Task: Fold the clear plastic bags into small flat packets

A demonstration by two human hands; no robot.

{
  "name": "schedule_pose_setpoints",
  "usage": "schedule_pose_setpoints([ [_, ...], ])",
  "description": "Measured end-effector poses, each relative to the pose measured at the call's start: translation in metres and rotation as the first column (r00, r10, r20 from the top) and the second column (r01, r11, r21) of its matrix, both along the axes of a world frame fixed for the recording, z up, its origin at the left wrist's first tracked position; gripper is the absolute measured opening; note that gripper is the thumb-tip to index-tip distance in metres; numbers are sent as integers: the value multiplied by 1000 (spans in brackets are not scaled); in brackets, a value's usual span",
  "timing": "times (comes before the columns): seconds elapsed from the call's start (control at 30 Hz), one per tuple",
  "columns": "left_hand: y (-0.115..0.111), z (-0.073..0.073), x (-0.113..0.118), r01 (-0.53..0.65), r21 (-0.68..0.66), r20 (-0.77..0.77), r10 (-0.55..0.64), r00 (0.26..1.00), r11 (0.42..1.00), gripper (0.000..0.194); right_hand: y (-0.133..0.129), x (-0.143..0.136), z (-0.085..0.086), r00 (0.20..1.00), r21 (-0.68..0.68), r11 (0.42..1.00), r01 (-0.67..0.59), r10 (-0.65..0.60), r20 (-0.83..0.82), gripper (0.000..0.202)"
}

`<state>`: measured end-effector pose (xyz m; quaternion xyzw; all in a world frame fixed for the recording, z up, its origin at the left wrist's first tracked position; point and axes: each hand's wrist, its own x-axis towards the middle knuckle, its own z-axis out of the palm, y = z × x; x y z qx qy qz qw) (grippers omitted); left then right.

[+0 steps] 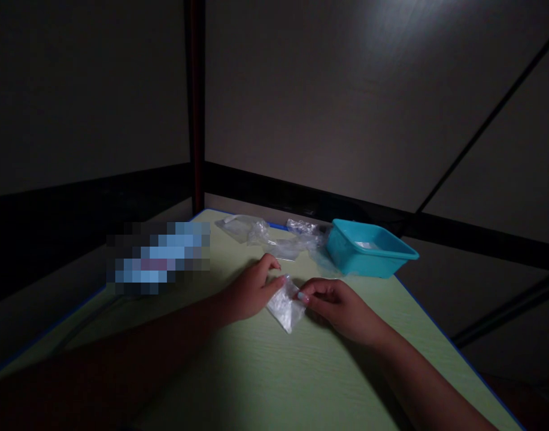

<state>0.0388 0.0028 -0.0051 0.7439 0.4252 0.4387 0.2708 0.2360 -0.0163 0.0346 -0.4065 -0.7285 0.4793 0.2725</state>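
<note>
A small clear plastic bag (pixel 287 310) with something whitish inside lies between my hands, over the pale green table (pixel 265 383). My left hand (pixel 251 288) is at the bag's upper left, its thumb on the bag's edge and its index finger curled apart from the thumb. On the other side, my right hand (pixel 334 302) pinches the bag's right edge between thumb and fingers. The exact contents of the bag are too dim to make out.
A turquoise plastic basket (pixel 368 266) stands at the back right with something white inside. Crumpled clear plastic bags (pixel 287 244) lie along the back edge. A pixelated blue item (pixel 157 257) and a dark cable are at the left.
</note>
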Motion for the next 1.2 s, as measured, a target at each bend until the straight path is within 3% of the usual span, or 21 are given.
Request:
schedule_pose_setpoints([
  [0.13, 4, -4, 4, 277, -247, 357, -178, 917, 929, 32, -3, -2, 4, 999, 67, 997, -36, 38, -36, 27],
  [0.27, 5, -2, 3, 370, -369, 485, -163, 859, 853, 31, -2, 0, 4, 999, 130, 991, -37, 42, -34, 24],
  [0.4, 5, 4, 1, 350, -419, 489, -117, 864, 838, 30, 1, 1, 4, 999, 154, 988, -12, 18, -41, 20],
  [0.6, 5, 1, -1, 345, -431, 436, -142, 889, 834, 25, 4, 1, 2, 998, 212, 975, 64, -58, -35, 15],
  [0.83, 9, 2, 0, 263, -423, 414, -73, 907, 867, 32, 13, -3, -15, 962, 57, 976, 210, -196, -189, 34],
  [1.0, 13, 3, -3, 221, -445, 379, -42, 925, 868, 39, 17, -8, -24, 951, 29, 972, 233, -221, -217, 22],
  [1.2, 25, -11, -9, 309, -486, 320, -163, 933, 817, 54, 21, -9, -30, 913, 19, 937, 348, -335, -235, 9],
])
